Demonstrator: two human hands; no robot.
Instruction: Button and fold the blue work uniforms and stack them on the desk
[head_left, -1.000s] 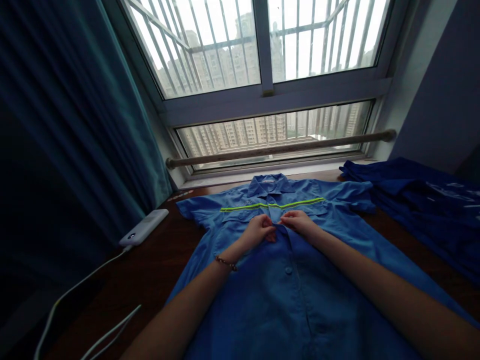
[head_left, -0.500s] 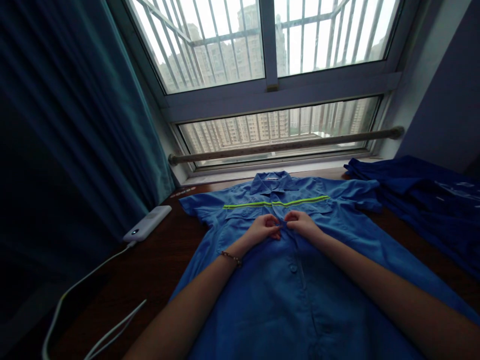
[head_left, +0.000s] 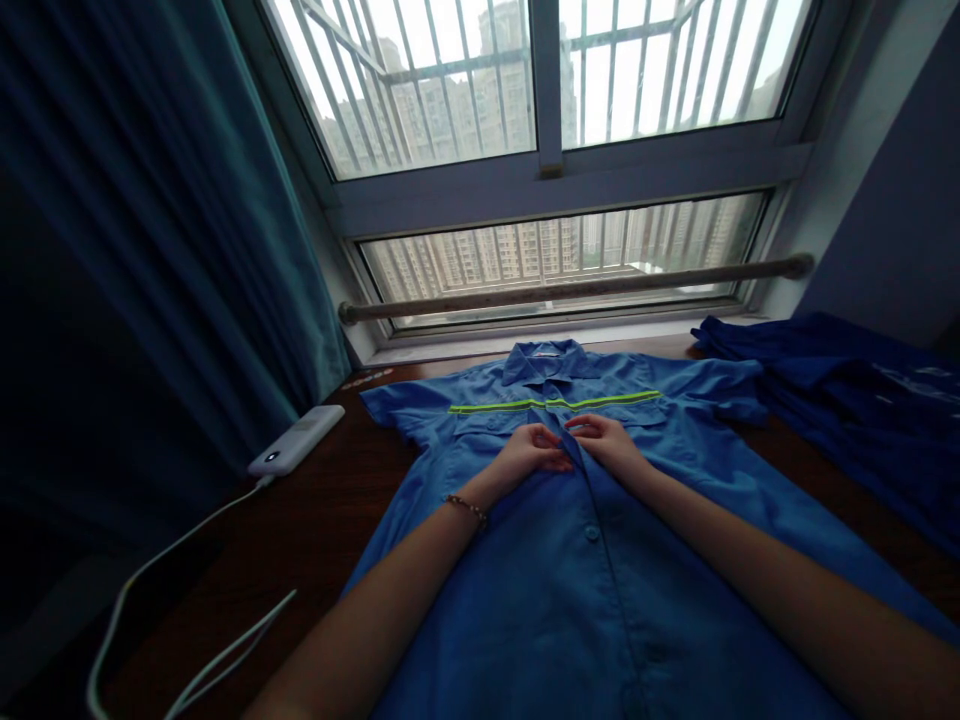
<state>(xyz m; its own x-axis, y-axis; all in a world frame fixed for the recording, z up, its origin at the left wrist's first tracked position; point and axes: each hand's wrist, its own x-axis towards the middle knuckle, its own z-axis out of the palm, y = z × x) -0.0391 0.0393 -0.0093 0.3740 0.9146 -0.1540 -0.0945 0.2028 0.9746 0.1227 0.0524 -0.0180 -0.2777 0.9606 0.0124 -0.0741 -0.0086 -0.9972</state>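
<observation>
A blue short-sleeved work shirt (head_left: 517, 590) lies front up, its collar toward the window and a yellow-green stripe across the chest. My left hand (head_left: 534, 450) is closed on the left side of the front placket, just below the stripe. Opposite it, my right hand (head_left: 606, 443) pinches the placket's other edge, and a fold of cloth stands raised between the two. Whatever button lies under the fingers is hidden. Lower on the placket a button (head_left: 592, 533) shows. A beaded bracelet (head_left: 466, 510) circles my left wrist.
On the dark wooden table (head_left: 315, 530) at left lies a white power bank (head_left: 296, 440) with a white cable (head_left: 180, 530). Darker blue clothing (head_left: 847, 390) is heaped at right. A rail (head_left: 577, 290) crosses the barred window behind, and a blue curtain (head_left: 172, 230) hangs at left.
The placket cloth between my hands is now lifted into a fold. My right hand's fingers have shifted slightly up and left, while my left hand stays nearly in place.
</observation>
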